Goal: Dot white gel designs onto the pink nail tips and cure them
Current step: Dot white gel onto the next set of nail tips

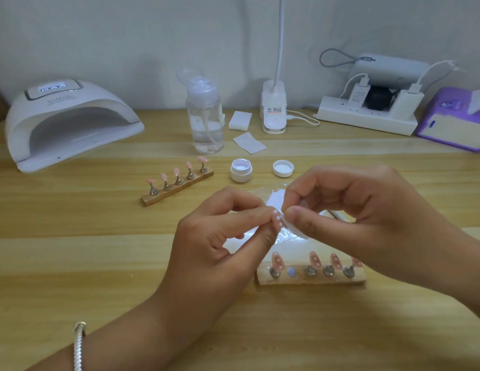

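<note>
open jar (241, 171) is showing pale gel, its lid (283, 168) lying beside it; pump bottle (205, 121) is holding clear liquid. over the table (73, 250), left hand (220, 236) is pinching a pink nail tip (277, 219) bearing white dots, right hand (354, 210) pinching a white pad (295, 227) against it.

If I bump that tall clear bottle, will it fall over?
Maybe. The bottle is tall and narrow, so a hard bump could tip it. Its liquid sits low, which probably steadies it. The cap looks flipped open, so some might spill.
</note>
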`<state>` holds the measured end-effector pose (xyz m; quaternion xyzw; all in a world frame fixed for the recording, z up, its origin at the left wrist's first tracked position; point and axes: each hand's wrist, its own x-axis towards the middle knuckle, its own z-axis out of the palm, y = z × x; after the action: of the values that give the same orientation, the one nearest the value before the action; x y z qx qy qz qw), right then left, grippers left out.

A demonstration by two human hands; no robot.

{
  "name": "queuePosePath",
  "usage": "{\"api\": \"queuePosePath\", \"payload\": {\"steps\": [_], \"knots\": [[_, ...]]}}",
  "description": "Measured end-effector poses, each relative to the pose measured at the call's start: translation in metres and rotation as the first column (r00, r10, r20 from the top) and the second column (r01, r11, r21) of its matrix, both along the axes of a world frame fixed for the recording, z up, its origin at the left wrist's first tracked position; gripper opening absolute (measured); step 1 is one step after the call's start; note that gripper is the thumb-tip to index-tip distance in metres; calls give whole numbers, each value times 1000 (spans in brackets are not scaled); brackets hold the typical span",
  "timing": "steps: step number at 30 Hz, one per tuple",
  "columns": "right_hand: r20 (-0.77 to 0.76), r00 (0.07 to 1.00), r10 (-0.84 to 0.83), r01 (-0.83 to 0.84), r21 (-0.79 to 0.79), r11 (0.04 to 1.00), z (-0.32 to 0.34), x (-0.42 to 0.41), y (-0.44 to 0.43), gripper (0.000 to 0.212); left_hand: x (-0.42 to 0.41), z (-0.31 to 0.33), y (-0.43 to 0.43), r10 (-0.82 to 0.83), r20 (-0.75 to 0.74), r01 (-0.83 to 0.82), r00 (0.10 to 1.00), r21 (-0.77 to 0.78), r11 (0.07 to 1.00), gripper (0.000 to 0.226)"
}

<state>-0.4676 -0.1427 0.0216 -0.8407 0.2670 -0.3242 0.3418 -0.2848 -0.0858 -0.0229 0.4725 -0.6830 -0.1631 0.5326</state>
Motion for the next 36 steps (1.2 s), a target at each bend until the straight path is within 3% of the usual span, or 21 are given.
{"api": "queuePosePath", "payload": {"steps": [13,36], "knots": [[66,998,-22,14,110,994,-3,0,-1,4,-1,-1,0,-3,12,3,1000,3,1000,10],[64,998,-25,17,121,993,-3,0,1,3,0,-1,-1,5,36,-5,999,11,1000,9]]}}
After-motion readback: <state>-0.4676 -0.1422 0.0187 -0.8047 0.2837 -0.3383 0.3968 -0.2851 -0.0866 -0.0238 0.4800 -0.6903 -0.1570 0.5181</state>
